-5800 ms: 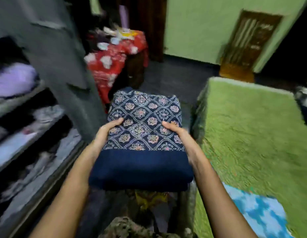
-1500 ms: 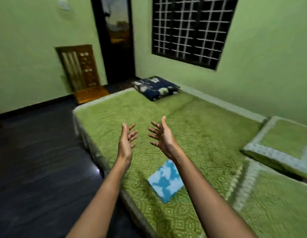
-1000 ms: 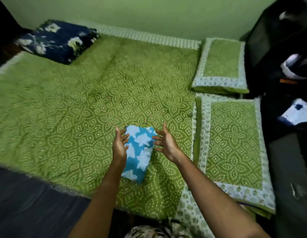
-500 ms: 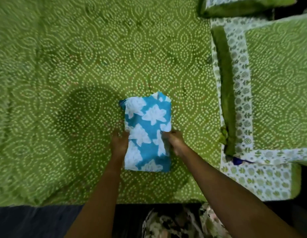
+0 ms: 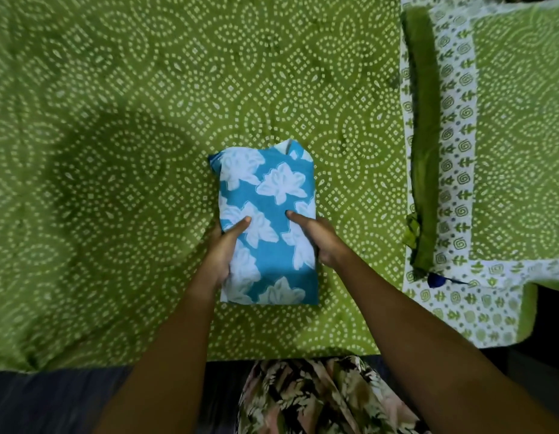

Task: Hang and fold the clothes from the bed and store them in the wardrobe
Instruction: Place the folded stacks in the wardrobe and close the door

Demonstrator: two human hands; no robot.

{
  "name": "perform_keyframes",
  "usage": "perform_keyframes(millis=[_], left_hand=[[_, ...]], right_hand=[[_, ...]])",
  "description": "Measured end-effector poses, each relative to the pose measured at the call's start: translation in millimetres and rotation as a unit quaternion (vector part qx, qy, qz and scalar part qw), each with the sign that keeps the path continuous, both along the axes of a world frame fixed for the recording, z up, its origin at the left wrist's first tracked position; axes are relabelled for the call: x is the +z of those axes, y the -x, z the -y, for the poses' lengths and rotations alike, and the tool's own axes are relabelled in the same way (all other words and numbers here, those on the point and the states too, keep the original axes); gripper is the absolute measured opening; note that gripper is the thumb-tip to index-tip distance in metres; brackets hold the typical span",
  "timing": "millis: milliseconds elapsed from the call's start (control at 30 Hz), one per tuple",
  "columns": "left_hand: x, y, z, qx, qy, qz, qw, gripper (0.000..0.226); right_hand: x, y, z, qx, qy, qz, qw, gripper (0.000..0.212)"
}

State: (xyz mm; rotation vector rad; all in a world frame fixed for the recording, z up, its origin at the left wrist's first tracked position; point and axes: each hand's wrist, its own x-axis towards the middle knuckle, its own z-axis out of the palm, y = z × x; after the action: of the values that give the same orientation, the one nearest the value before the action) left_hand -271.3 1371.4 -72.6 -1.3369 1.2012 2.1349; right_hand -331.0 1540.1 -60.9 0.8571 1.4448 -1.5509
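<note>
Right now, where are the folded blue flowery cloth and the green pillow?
Folded blue cloth with white flowers (image 5: pixel 272 189): head view, upper flower print.
Green pillow with white patterned border (image 5: pixel 522 104): head view, green middle.

No text, label, brand, number or sign to read anywhere. Only printed patterns: white flowers on the folded blue cloth (image 5: pixel 272 195), dotted ovals on the green bedsheet (image 5: pixel 146 89), small spirals and leaves on the pillow border (image 5: pixel 456 145).
</note>
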Motion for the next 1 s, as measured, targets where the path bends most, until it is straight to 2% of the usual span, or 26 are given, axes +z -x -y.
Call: perform_keyframes(millis=[100, 300, 367, 500, 633, 800, 1000], left_hand=[[9.6, -6.6, 0.3, 0.042, -0.064, -0.040, 0.996, 0.051], [54.8, -25.8, 12.8, 0.087, -0.102, -0.074, 0.988, 0.048], [76.5, -40.0, 15.8, 0.115, -0.079, -0.073, 0.988, 0.051], [118.8, -59.1, 6.7, 0.183, -0.021, -0.097, 0.978, 0.030], [163.3, -94.0, -15.7, 0.243, 0.040, -0.128, 0.961, 0.045], [230.5, -149.8, -67.0, 0.370, 0.124, -0.140, 0.910, 0.040], [319.1, -242.4, -147.1, 0.515, 0.225, -0.157, 0.812, 0.039]], right_hand=[[7.9, 1.7, -0.7, -0.009, 0.059, 0.019, 0.998, 0.042], [46.9, 4.0, 19.6, 0.052, 0.157, 0.027, 0.986, 0.046], [65.9, -0.3, 28.0, 0.085, 0.174, 0.014, 0.981, 0.051], [99.7, -5.0, 31.4, 0.127, 0.194, -0.044, 0.972, 0.041], [149.3, -17.3, 28.5, 0.208, 0.208, -0.104, 0.950, 0.035], [214.8, -45.7, 13.2, 0.326, 0.239, -0.154, 0.902, 0.034], [304.9, -117.6, -8.4, 0.462, 0.324, -0.162, 0.809, 0.030]])
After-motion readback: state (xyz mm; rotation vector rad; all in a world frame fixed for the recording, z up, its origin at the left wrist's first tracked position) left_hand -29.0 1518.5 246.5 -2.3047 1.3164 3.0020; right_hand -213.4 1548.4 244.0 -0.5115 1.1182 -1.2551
